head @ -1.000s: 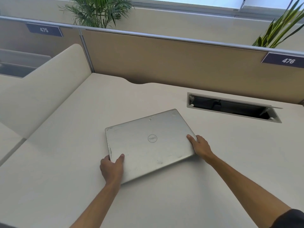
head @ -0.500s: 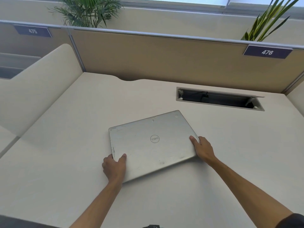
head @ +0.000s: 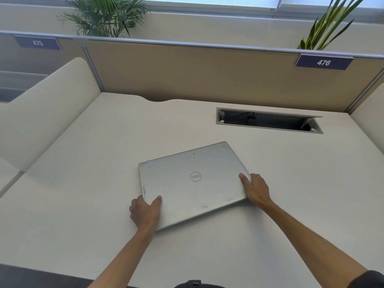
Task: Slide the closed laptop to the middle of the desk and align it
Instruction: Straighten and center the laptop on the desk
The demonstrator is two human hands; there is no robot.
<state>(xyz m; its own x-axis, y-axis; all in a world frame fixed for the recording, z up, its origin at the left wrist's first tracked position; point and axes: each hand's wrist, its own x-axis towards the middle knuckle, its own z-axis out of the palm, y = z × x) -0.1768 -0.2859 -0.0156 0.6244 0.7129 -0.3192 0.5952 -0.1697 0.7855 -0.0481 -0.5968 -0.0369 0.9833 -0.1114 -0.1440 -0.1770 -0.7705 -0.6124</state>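
A closed silver laptop (head: 193,183) with a round logo lies flat on the cream desk (head: 83,183), near its middle and turned askew, its right side further from me. My left hand (head: 145,213) grips the laptop's near left corner, thumb on the lid. My right hand (head: 256,189) holds the near right corner, fingers against the edge and thumb on the lid.
An open cable tray slot (head: 268,121) is cut into the desk behind and right of the laptop. Tan partition panels (head: 197,73) with number plates close the back. A curved cream divider (head: 41,111) stands at the left. The desk's front edge runs close to me.
The laptop, held by both hands, has shifted slightly right across the desk. The camera view has drifted, showing more of the desk's right end.
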